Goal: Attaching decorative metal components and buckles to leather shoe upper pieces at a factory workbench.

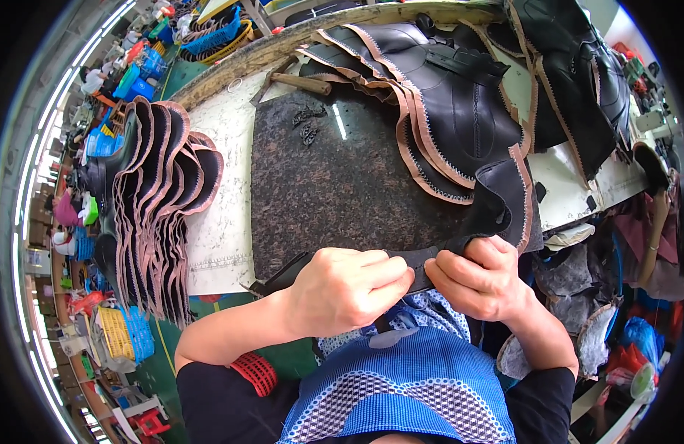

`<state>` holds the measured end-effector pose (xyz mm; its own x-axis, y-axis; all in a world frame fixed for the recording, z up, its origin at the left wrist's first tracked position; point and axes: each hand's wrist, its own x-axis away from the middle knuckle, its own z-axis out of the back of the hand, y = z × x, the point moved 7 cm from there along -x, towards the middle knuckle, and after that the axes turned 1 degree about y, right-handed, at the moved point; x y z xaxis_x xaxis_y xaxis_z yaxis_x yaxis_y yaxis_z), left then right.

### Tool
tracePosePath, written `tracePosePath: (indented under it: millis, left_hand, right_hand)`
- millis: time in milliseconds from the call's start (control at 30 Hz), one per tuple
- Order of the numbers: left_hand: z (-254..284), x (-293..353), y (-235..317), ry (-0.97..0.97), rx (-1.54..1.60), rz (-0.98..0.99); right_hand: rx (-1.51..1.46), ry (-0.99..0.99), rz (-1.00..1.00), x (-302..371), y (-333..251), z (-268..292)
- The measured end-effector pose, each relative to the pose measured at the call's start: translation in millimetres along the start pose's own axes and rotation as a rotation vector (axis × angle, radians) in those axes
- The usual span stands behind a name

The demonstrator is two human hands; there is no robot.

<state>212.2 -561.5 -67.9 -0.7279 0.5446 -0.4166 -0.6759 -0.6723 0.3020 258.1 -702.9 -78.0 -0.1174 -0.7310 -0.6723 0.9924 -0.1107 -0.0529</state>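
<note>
Both hands grip a black leather boot upper (505,183) in front of my body. Its raw edge is tan-pink with white zigzag stitching. My left hand (349,288) is closed on the strip at the near edge of a dark speckled stone slab (320,200). Just to its right, my right hand (479,277) pinches the same strip, fingers curled and thumb pressed on top. From there the piece curves up and away to the right. A dark end of leather shows past the left fist. What lies inside the fingers is hidden.
Beyond the slab lies a pile of black boot uppers (468,111), with more uppers (579,96) at the right. A wooden-handled tool (301,83) rests at the slab's far left corner. A fanned stack of pieces (153,192) hangs at the white table's (220,177) left edge.
</note>
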Motion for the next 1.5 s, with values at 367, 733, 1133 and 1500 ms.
tracePosePath:
  millis: [367,733,1133,1500]
  left_hand:
    - [69.0,-49.1,-21.4,0.311,-0.468,-0.113]
    - [-33.0,81.5,-39.4,0.068,-0.476,0.031]
    - [-47.5,103.5,-38.8,0.029,-0.477,0.175]
    - [-61.2,114.5,-32.8,0.05,-0.471,0.243]
  right_hand:
    - [0.563,0.116,-0.17,-60.7,29.6,43.9]
    - [-0.125,-0.494,-0.158,-19.6,-12.5,-78.4]
    - [-0.547,-0.917,-0.712,-35.9,47.0,-149.4]
    - [-0.646,-0.862,-0.93,-25.0,49.3,-145.9]
